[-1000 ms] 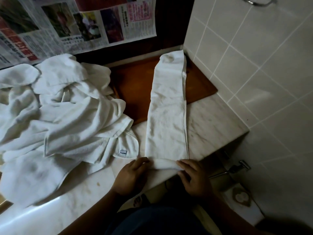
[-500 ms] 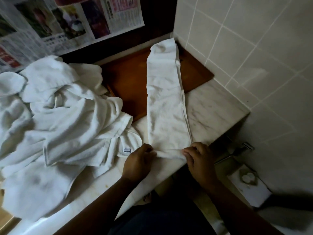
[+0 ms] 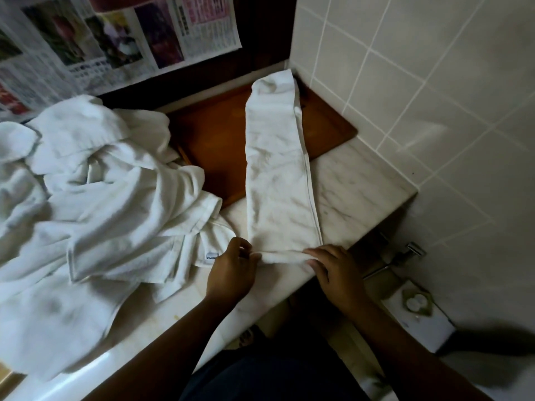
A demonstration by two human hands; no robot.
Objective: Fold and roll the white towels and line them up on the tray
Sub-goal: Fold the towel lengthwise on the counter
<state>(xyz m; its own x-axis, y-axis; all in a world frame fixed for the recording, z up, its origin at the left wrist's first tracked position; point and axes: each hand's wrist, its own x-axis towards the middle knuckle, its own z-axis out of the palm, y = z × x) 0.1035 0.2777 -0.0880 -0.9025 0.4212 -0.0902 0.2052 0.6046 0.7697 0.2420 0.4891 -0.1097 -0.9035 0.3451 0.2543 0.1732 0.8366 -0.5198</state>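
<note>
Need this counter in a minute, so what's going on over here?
A person is rolling a white folded towel, a long strip that lies from the marble counter onto the wooden tray. The left hand and right hand pinch its near end, where only a first small turn of roll is formed. No finished rolls show on the tray. A heap of loose white towels waits to the left.

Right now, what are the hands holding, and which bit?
The folded towel, by its rolled-up near end: left hand on the left corner, right hand on the right.
</note>
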